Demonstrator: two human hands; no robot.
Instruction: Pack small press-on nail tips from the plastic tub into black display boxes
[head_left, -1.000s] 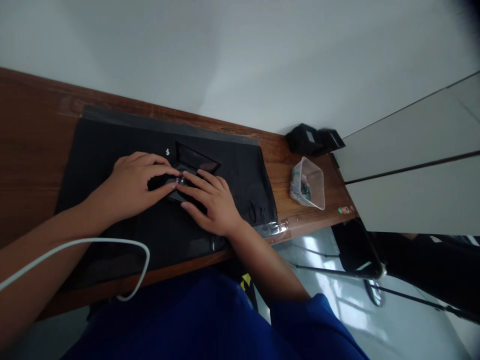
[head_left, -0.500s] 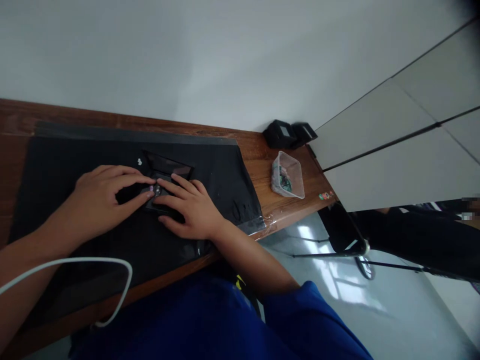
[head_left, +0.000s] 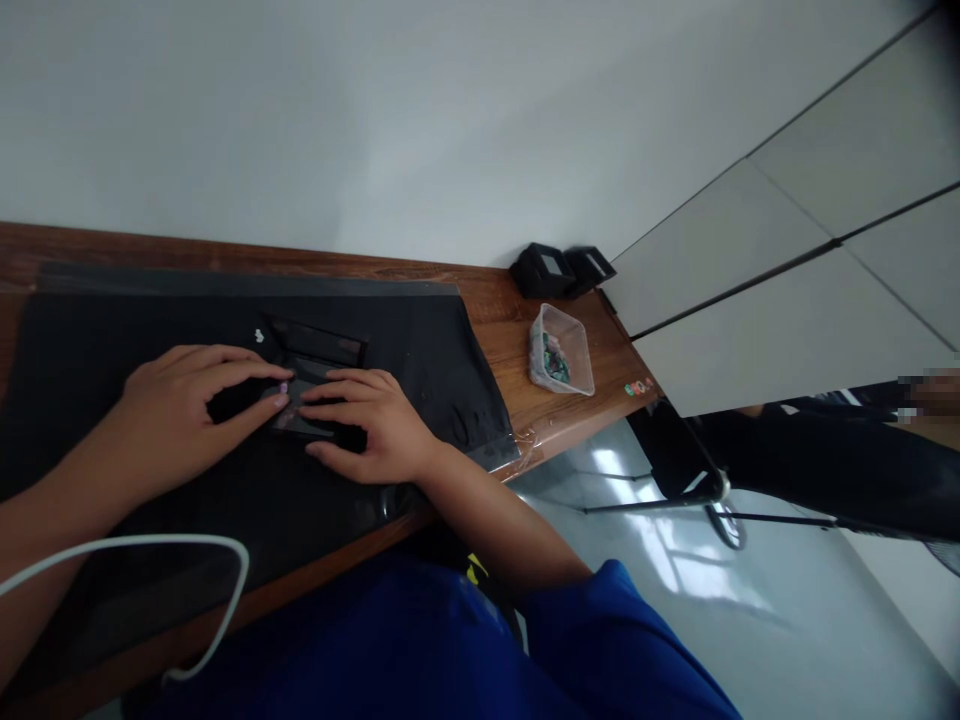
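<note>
My left hand (head_left: 184,415) and my right hand (head_left: 371,425) rest on a black mat (head_left: 420,340) that covers the wooden desk (head_left: 510,330). Their fingertips meet over a small dark flat object (head_left: 300,420) that lies on the mat. The left thumb and forefinger are curved round its left end; the right fingers press down flat on its right side. Just behind it lies a dark rectangular tray or frame (head_left: 319,343), and a tiny white piece (head_left: 259,336) sits to that frame's left. What the dark object is I cannot make out.
A clear plastic tub (head_left: 561,350) with small green parts stands on the desk's right end. Two black boxes (head_left: 562,270) sit at the far right corner against the wall. A white cable (head_left: 150,545) loops across my left forearm. A dark chair (head_left: 697,470) stands right of the desk.
The view has swung rightwards, so the desk and hands appear further left. Both hands stay on the dark object; the right fingers have flattened slightly.
</note>
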